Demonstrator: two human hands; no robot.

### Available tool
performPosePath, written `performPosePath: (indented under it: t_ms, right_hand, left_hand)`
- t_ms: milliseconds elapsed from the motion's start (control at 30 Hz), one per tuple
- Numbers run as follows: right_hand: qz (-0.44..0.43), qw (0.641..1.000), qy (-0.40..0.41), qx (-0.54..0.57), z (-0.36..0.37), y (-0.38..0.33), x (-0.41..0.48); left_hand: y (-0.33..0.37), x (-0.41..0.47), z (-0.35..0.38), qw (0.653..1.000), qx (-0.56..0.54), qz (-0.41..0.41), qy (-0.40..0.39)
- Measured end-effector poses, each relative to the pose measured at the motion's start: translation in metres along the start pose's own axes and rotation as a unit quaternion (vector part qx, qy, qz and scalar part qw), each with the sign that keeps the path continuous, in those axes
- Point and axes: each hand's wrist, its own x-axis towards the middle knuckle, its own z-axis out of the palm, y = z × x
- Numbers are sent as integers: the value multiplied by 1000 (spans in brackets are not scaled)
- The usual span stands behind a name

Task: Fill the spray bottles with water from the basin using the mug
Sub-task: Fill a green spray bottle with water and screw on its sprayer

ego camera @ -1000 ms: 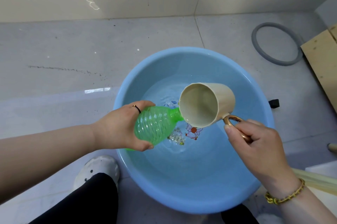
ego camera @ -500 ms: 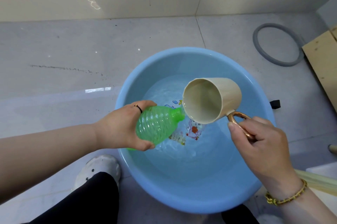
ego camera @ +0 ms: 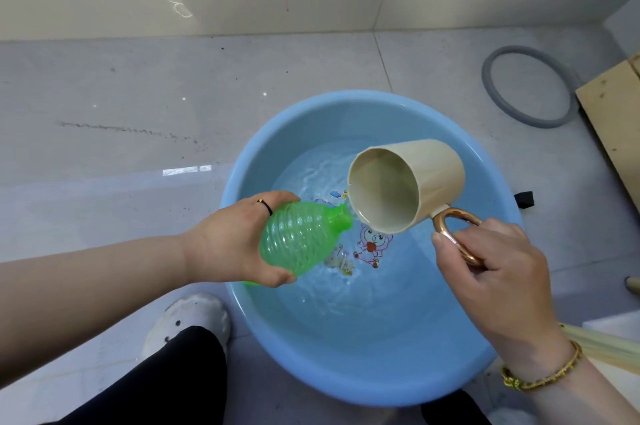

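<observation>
Over basin [ego camera: 363,386]: mug [ego camera: 415,182] lip at bottle [ego camera: 298,241] mouth

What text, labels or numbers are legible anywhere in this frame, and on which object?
None can be read.
Basin: cartoon decals printed on its floor, under rippling water; any lettering in them is too small and blurred to read.
Green bottle: no label shows.
Mug: plain, no print shows.
</observation>
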Motion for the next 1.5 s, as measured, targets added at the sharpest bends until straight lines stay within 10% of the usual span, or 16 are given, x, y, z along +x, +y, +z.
performPosePath:
  t_ms: [1500]
  right_hand:
    - [-117,992,30,-38,2,6,0]
  left_hand:
    - [-3,1,0,1000,-6,18,15]
